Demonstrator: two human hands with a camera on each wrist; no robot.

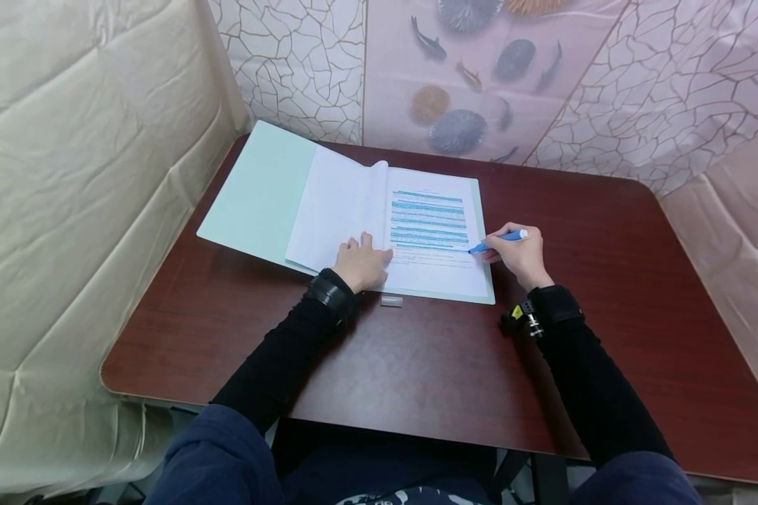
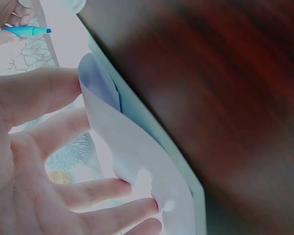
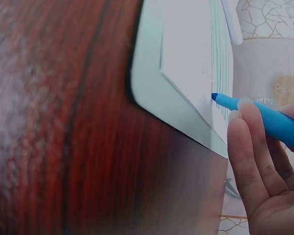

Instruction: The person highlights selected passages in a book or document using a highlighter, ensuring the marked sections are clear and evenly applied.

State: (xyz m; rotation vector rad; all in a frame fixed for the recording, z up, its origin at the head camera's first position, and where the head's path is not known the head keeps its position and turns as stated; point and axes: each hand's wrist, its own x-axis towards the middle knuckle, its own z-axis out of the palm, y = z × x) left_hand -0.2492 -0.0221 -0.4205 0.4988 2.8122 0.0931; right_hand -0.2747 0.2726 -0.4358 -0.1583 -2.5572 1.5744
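Observation:
My right hand [image 1: 523, 256] pinches a blue highlighter [image 1: 512, 236] and holds its dark tip at the right end of a text line. That line is on the printed page [image 1: 432, 280], whose upper lines carry blue highlighting. In the right wrist view the highlighter [image 3: 279, 122] slants down to the paper. My left hand [image 1: 361, 265] rests with spread fingers near the fold, across the lower edge of the turned white sheets [image 1: 331, 203]. Seen from the left wrist, the straight fingers [image 2: 98, 193] touch the curved sheet. A pale green folder [image 1: 262, 186] lies open beneath the papers.
A small greyish, rectangular piece [image 1: 391, 301] lies just below the folder's lower edge. The dark red-brown table [image 1: 619, 280] meets a patterned wall covering [image 1: 303, 63] at the back. Beige cloth [image 1: 69, 210] hangs along the left side.

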